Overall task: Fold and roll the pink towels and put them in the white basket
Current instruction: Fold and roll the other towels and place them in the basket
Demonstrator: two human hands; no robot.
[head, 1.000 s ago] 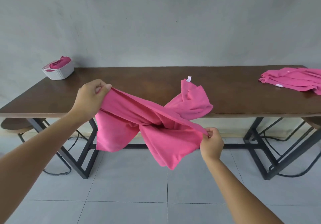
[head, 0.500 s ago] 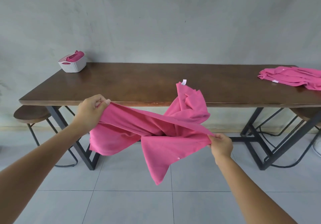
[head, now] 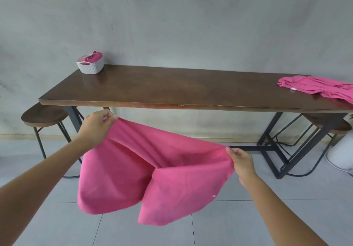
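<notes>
A pink towel (head: 152, 173) hangs spread in the air in front of the brown table (head: 172, 91), below its front edge. My left hand (head: 96, 126) pinches its upper left corner. My right hand (head: 241, 160) pinches the right corner, lower down. The cloth sags between them in two hanging lobes. A white basket (head: 91, 66) stands at the table's far left corner with a rolled pink towel (head: 94, 57) in it. A pile of loose pink towels (head: 317, 86) lies at the table's right end.
A round wooden stool (head: 43, 116) is tucked under the table's left end, another stool (head: 332, 124) under the right. Black metal table legs (head: 275, 146) stand on the grey tiled floor. A white object (head: 342, 156) sits on the floor at far right. A grey wall is behind.
The towel came off the table edge and untwisted; it now hangs open between my hands. I have stepped back from the table, and the view has shifted so the basket sits further right.
</notes>
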